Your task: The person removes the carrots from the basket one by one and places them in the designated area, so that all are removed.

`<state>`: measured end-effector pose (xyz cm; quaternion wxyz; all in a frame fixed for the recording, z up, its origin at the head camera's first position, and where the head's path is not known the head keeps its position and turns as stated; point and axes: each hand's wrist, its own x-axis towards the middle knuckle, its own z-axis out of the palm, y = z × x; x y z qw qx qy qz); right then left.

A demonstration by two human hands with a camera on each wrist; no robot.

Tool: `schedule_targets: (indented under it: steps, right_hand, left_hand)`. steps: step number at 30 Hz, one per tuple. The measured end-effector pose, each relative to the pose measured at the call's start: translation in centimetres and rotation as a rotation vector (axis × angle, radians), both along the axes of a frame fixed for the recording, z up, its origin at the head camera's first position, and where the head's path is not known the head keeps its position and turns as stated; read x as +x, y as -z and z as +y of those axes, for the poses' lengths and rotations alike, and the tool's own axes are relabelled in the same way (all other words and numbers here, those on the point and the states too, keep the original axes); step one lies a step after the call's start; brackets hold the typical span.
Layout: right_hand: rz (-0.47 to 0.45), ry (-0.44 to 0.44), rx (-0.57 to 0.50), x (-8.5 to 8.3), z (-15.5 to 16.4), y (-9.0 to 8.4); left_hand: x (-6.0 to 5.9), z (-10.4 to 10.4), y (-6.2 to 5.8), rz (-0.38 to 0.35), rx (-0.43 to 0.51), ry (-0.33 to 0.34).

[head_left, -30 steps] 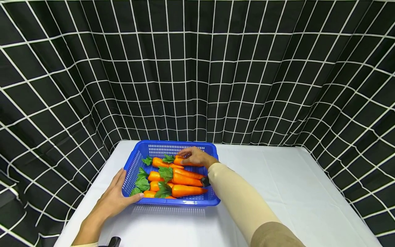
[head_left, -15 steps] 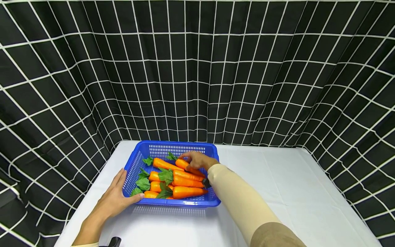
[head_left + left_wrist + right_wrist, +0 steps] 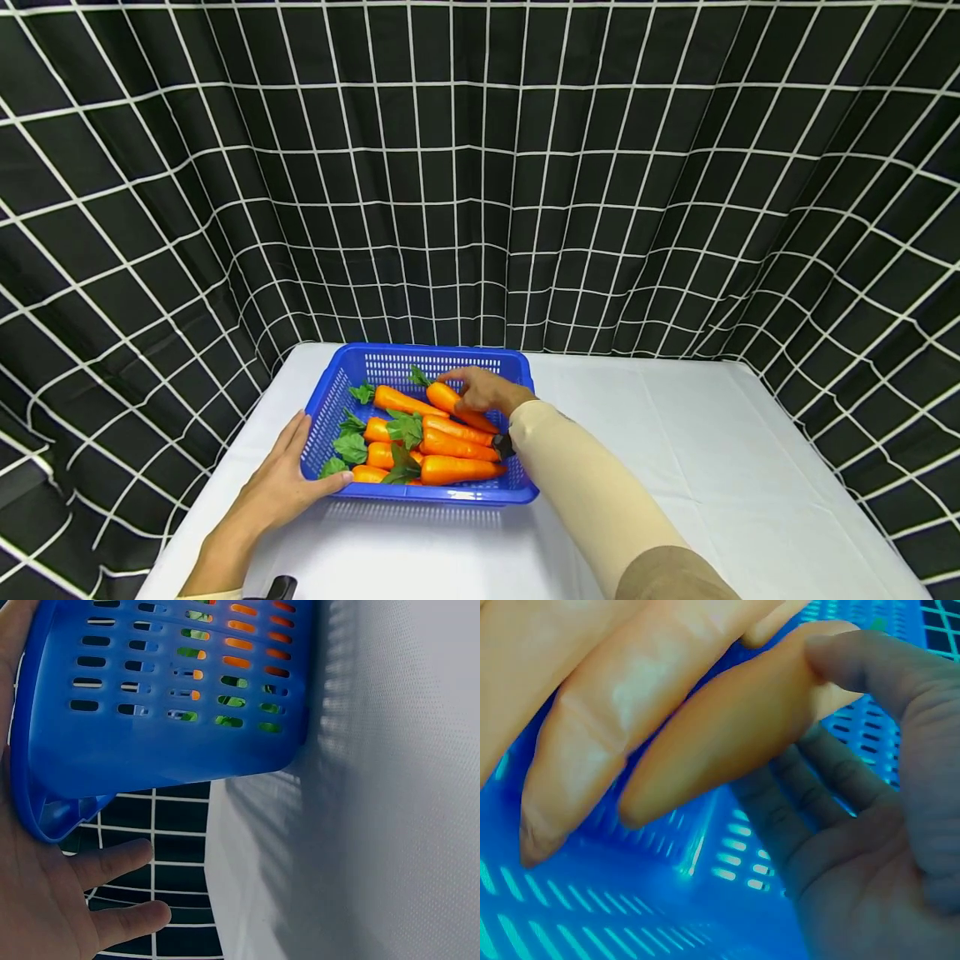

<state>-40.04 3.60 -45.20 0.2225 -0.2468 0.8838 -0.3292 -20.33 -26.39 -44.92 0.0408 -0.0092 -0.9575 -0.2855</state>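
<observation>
"What about the blue basket (image 3: 450, 495)?"

"The left hand (image 3: 279, 481) touches its near-left corner, fingers straight."

"And the right hand (image 3: 483, 390)?"

"Thumb and fingers pinch the rearmost carrot (image 3: 442, 397) inside, lying diagonally: leafy end far-left, tip near-right."

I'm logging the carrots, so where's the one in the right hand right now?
In the head view, that carrot is in the far right part of the blue basket, gripped by the right hand, with another carrot just to its left.
</observation>
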Motion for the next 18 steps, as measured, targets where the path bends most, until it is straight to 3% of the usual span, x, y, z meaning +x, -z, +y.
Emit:
schedule_targets:
  steps: [7,18]
  right_hand:
    - [0.042,0.022,-0.100,0.2,0.2,-1.1]
    - [-0.005,0.052,-0.308,1.0,1.0,-1.7]
  left_hand:
    - [0.0,0.0,-0.1,-0.022,-0.004,-0.007]
    - [0.0,0.1,-0.2,-0.044,-0.003,-0.012]
